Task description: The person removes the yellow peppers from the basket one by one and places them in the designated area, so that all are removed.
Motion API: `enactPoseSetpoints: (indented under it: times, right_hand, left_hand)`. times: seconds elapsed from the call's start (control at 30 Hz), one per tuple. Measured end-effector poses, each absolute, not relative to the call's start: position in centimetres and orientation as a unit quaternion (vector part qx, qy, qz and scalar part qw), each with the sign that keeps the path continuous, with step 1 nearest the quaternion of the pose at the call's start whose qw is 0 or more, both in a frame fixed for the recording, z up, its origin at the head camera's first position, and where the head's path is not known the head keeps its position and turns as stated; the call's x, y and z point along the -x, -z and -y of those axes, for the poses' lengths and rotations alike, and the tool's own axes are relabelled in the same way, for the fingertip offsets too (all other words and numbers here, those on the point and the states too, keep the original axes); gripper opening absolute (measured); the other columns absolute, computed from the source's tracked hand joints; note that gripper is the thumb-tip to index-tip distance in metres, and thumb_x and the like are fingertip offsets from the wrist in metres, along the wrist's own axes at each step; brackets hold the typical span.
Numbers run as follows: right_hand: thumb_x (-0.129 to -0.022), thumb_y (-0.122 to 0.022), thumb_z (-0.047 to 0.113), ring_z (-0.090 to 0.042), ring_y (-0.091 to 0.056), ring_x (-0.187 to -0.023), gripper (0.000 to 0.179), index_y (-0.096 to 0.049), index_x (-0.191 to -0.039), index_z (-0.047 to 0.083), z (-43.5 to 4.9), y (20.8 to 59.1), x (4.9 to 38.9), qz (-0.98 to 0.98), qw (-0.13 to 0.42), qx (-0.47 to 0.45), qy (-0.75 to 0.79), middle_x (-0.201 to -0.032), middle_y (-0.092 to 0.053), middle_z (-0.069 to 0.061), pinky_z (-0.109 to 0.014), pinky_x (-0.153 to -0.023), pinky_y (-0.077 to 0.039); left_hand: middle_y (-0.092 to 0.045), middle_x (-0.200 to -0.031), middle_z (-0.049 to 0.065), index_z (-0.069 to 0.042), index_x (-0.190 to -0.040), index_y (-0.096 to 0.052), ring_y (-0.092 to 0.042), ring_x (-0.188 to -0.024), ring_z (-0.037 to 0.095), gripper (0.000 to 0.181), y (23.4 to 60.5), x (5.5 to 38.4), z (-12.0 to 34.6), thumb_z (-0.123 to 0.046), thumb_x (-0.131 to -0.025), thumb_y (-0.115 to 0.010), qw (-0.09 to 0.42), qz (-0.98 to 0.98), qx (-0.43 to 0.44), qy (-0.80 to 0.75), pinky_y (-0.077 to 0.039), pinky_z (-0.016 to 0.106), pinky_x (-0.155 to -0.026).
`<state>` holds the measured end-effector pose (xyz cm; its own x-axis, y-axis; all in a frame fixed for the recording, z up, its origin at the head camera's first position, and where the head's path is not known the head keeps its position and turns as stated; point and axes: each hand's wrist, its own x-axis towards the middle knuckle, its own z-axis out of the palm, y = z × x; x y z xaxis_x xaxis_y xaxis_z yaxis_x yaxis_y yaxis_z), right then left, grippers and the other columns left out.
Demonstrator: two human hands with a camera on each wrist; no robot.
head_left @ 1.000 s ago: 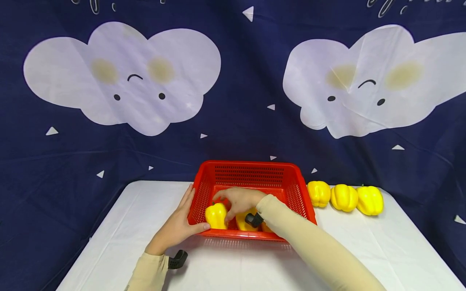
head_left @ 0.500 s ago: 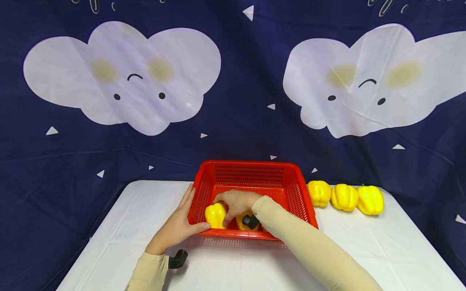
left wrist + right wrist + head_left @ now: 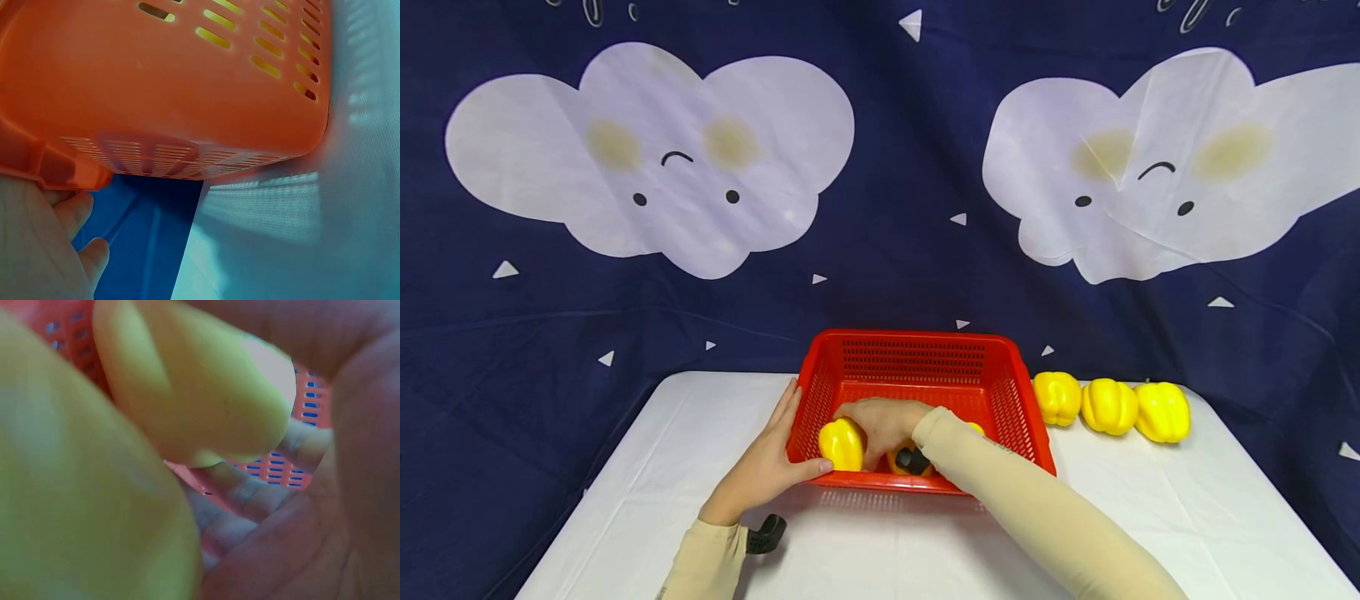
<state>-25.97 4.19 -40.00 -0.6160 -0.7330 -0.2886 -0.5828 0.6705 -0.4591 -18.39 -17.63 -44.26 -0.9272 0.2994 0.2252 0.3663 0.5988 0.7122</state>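
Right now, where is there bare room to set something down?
On the table: left of the left hand; in front of the basket, between left sleeve and right sleeve; and right of that sleeve, in front of three peppers. Crowded: the basket's front, where the right hand grips a pepper beside another.

right hand (image 3: 882,425): lower in red basket (image 3: 917,336) | gripped yellow pepper (image 3: 840,444): shifted slightly left

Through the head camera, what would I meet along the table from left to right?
Left hand → yellow pepper in the red basket → right hand → left table pepper → middle table pepper → right table pepper.
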Motion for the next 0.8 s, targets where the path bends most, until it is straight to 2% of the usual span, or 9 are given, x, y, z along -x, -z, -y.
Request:
enactPoseSetpoints:
  times: [0.47,0.8]
  right_hand:
    - [-0.071,-0.091,0.022,-0.009,-0.054,-0.094,0.075,-0.053,-0.137,0.019,-3.77,40.17,25.93,-0.888,0.236,0.365,0.148,-0.108,-0.058,0.008,-0.024,-0.082,-0.050]
    - [-0.072,-0.089,0.022,-0.010,-0.054,-0.091,0.074,-0.053,-0.136,0.025,-3.86,40.11,25.62,-0.894,0.225,0.361,0.139,-0.107,-0.049,0.006,-0.024,-0.077,-0.049]
  left_hand:
    - [0.003,-0.169,0.007,-0.001,-0.160,-0.008,-0.021,-0.149,0.043,0.115,44.28,18.38,17.62,-0.045,-0.082,-0.081,0.043,0.894,0.189,0.404,-0.032,0.066,-0.109]
    - [0.002,-0.169,0.009,0.000,-0.160,-0.008,-0.020,-0.149,0.044,0.115,44.19,18.33,17.61,-0.044,-0.082,-0.081,0.039,0.894,0.186,0.407,-0.032,0.066,-0.109]
